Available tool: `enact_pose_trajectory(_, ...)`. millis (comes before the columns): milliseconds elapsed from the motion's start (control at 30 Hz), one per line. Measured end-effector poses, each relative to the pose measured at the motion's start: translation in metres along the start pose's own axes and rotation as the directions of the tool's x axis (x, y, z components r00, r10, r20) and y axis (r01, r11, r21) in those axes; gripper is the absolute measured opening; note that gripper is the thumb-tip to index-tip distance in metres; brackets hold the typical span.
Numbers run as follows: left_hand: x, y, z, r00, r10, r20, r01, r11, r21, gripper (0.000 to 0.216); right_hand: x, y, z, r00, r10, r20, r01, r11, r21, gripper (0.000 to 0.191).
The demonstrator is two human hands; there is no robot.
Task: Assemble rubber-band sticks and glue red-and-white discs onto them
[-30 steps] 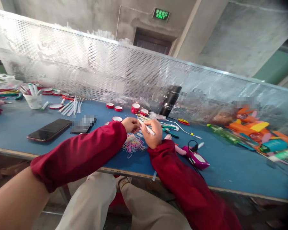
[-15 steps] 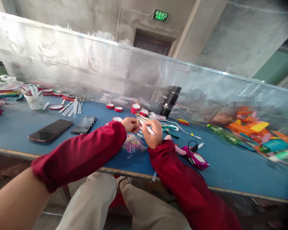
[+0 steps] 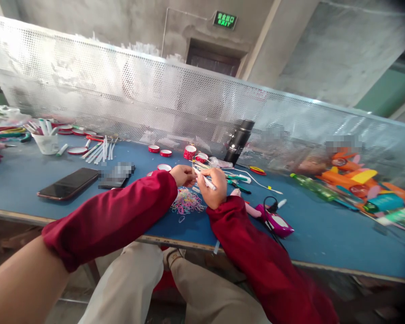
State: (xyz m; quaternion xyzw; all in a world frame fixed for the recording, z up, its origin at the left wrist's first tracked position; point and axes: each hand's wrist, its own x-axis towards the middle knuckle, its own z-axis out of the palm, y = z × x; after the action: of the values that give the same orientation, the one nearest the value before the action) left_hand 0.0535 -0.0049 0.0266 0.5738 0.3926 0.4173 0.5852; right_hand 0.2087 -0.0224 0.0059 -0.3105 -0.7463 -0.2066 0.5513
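My right hand [image 3: 216,189] is closed around a white marker pen [image 3: 209,182], its tip turned toward my left hand. Between the fingertips of my left hand [image 3: 185,176] stands a small thin upright strip [image 3: 193,166], yellowish at its top; its kind is unclear. Both hands are close together above the blue table. Just below them lies a heap of small coloured rubber bands [image 3: 187,202]. Behind the hands are rolls of red-edged tape [image 3: 189,152]. Beside my right hand lie green-handled pliers [image 3: 238,185].
Two phones [image 3: 69,183] lie at left, near a white cup of markers [image 3: 46,143] and white sticks [image 3: 99,150]. A black flask [image 3: 239,141] stands by the perforated metal screen [image 3: 175,99]. At right are a purple glue gun [image 3: 278,222], a green bottle [image 3: 312,186] and orange plastic pieces [image 3: 353,177].
My hands stay close together in nearly the same place. The right hand and its marker have shifted very slightly to the left; the whole view has moved a little too.
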Motion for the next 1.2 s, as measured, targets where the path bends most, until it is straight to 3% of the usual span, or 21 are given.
enact_pose_trajectory(267,0.006,-0.0056,-0.0035,1.0,0.021,0.003,-0.021,0.999,-0.03,0.007,0.001,0.0029,-0.0026,0.998,0.063,-0.019,-0.063,0.997,-0.035,0.009)
enact_pose_trajectory(633,0.0018,-0.0026,0.0007,1.0,0.004,-0.002,-0.004,1.0,-0.02,0.013,0.0012,-0.0018,-0.0009,1.0,-0.004,-0.012,0.004,1.0,0.003,0.005)
enact_pose_trajectory(933,0.0033,-0.0038,-0.001,1.0,0.007,0.002,-0.007,0.999,-0.05,0.008,0.0011,0.0016,-0.0022,0.998,0.047,-0.05,-0.049,0.998,-0.033,0.007)
enact_pose_trajectory(1200,0.0022,-0.0032,0.0,1.0,-0.006,0.007,0.006,0.999,-0.031,0.008,0.0018,-0.0012,-0.0021,1.0,0.023,-0.001,-0.023,1.0,-0.008,0.006)
